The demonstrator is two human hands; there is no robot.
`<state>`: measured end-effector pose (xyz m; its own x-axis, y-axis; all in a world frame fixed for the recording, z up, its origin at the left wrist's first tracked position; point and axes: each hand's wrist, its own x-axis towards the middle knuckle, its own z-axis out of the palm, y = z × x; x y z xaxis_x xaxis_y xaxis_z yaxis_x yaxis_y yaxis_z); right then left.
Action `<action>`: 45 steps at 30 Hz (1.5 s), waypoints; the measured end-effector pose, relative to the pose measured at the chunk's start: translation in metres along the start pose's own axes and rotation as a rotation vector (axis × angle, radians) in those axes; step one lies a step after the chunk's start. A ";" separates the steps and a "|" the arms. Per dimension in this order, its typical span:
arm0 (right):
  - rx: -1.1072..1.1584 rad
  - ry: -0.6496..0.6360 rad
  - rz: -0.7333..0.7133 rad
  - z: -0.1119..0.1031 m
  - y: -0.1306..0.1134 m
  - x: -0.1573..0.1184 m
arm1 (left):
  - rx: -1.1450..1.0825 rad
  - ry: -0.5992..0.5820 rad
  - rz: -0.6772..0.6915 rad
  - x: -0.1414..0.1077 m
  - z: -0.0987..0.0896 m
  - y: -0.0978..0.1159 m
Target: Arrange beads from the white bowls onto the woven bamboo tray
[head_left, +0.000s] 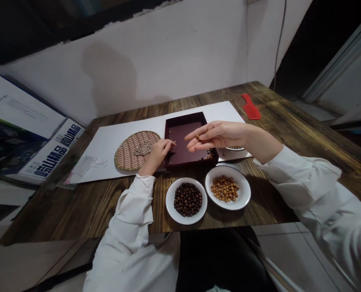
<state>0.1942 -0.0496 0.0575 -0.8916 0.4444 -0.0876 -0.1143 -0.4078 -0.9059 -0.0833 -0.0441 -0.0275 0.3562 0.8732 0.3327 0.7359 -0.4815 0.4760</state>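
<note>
A dark red box (183, 134) lies on a white sheet, with a few beads along its edges and several in its near right corner. At its left wall my left hand (160, 153) has its fingertips pinched together; what they hold is too small to name. Above the box's right side, my right hand (218, 136) is held palm partly up, with a small light brown bead (197, 137) between thumb and fingers. Near the table's front edge stand a white bowl (169, 202) of dark brown beads and another white bowl (247, 195) of yellow-brown beads.
A round woven tray (127, 152) with small patterned pieces is left of the box. A red comb (251, 108) lies at the back right. Behind my right hand is a partly hidden bowl (235, 149). Printed boxes (46, 156) stand at the far left, near a plastic bag (84, 165).
</note>
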 end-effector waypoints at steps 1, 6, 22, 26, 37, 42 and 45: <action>-0.008 -0.009 -0.001 -0.001 -0.002 -0.002 | 0.003 -0.001 0.000 0.000 0.000 0.000; -0.088 -0.042 0.008 -0.010 -0.012 -0.012 | -0.012 0.005 0.008 -0.001 0.000 0.001; -0.296 -0.191 0.265 -0.014 -0.012 -0.019 | -0.016 0.022 -0.006 -0.001 0.001 0.001; -0.318 -0.240 0.309 -0.008 -0.014 -0.020 | -0.020 0.020 0.000 -0.001 0.000 0.002; -0.399 -0.277 0.394 0.002 -0.017 -0.020 | -0.005 0.014 -0.014 0.000 0.000 0.003; -0.415 -0.279 0.394 0.000 -0.016 -0.019 | -0.007 0.022 -0.011 -0.001 0.000 0.003; -0.434 -0.287 0.402 -0.001 -0.015 -0.018 | -0.014 0.023 -0.004 0.000 0.000 0.002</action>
<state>0.2126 -0.0514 0.0723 -0.9165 0.0692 -0.3940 0.3852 -0.1124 -0.9159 -0.0817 -0.0456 -0.0267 0.3401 0.8732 0.3490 0.7290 -0.4793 0.4887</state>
